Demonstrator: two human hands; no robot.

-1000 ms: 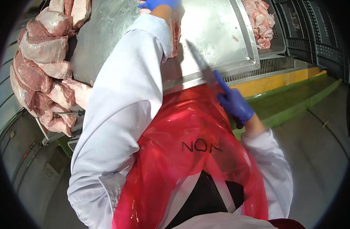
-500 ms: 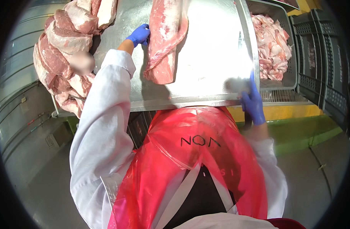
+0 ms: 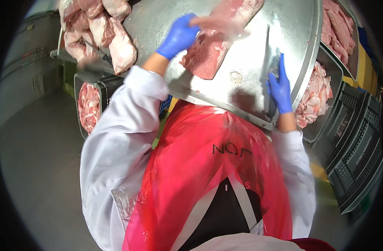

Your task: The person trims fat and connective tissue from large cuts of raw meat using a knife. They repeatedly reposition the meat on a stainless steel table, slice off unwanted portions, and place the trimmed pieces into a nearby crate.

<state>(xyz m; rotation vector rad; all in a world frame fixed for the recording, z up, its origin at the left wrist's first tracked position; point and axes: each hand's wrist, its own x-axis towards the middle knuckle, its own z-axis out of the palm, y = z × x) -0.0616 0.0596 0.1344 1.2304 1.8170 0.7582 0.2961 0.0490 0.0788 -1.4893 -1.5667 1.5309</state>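
A long slab of pale red meat (image 3: 212,54) lies slanted on the metal work table (image 3: 179,90). Over its left side, my left hand (image 3: 177,37), in a blue glove, has its fingers closed on the end of a strip of meat (image 3: 218,24), blurred by motion and lifted across the slab. To the right of the slab, apart from it, my blue-gloved right hand (image 3: 280,93) grips what looks like a knife (image 3: 272,108). Its dark handle shows beside the wrist, and the index finger stretches forward. The blade is smeared and hard to make out.
Large meat pieces (image 3: 100,29) are heaped at the left edge of the table. Below them stands a bin of trimmings (image 3: 89,109). Right of the table are a bin of trimmings (image 3: 316,98), a tray of meat strips (image 3: 337,31) and dark crates (image 3: 353,138).
The view has turned, and the slab now lies slanted. My left hand has moved from the slab's side to a raised strip. My right hand has come up over the table's right part.
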